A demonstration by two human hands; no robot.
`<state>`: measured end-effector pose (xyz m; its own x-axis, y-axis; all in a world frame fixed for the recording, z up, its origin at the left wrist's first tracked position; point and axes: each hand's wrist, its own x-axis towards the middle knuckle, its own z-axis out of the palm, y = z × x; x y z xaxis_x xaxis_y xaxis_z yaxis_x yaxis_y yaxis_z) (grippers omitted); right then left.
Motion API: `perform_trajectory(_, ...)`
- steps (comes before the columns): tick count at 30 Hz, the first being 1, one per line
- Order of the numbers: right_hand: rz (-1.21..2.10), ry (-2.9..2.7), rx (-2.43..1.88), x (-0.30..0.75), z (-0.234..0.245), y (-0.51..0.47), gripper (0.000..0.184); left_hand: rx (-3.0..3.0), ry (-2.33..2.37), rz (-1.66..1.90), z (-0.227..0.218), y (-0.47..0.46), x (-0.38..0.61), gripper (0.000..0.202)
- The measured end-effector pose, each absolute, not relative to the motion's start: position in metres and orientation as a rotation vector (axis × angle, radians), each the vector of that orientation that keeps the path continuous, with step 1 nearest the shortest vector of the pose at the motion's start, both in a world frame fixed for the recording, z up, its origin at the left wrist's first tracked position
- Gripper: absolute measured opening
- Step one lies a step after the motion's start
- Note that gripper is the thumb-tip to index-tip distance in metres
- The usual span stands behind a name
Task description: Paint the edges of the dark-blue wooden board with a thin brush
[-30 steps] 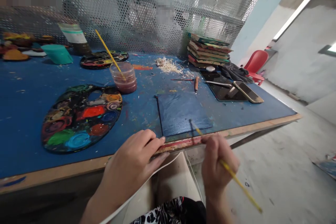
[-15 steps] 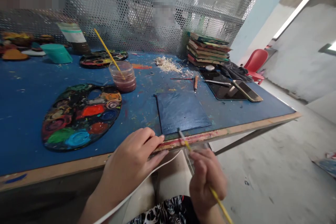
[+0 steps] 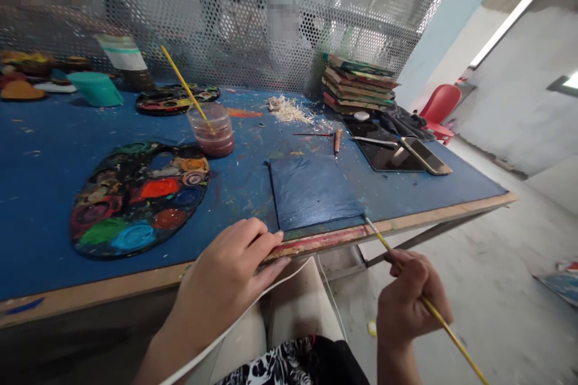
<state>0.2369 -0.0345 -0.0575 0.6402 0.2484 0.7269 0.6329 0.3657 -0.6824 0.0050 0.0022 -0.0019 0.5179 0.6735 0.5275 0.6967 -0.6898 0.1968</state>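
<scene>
Blue tabletop (image 3: 40,192) bears panel (image 3: 316,189), paintbrush (image 3: 380,237) at one corner.

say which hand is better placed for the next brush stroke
Likely the right hand: it holds the yellow paintbrush, its tip at the near right corner of the blue panel. The left hand holds no brush, resting at the table edge.

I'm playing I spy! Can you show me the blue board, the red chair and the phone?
Blue board (image 3: 312,191), head camera view: middle of its painted top.
Red chair (image 3: 439,106), head camera view: on its backrest.
Phone (image 3: 425,156), head camera view: middle of its upward face.
</scene>
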Motion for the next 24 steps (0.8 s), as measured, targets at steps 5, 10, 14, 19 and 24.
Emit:
perform_trajectory(5,-0.267,-0.810,-1.262,0.249,-0.041,-0.018,0.021,-2.722,-1.235,-0.903,-0.003,0.002,0.004,0.020)
perform_trajectory(10,-0.038,-1.345,-1.625,0.254,-0.019,0.016,0.030,-2.733,-1.261,-0.910,-0.002,0.002,0.005,0.017)
perform_trajectory(14,-0.034,-1.542,-1.700,0.251,-0.013,0.031,0.037,-2.724,-1.271,-0.912,-0.001,0.002,0.006,0.015)
perform_trajectory(19,0.000,-1.496,-1.675,0.248,-0.014,0.032,0.037,-2.705,-1.265,-0.921,-0.001,0.000,0.006,0.014)
perform_trajectory(24,-0.029,-1.539,-1.676,0.249,-0.014,0.035,0.036,-2.698,-1.251,-0.932,0.000,0.001,0.006,0.012)
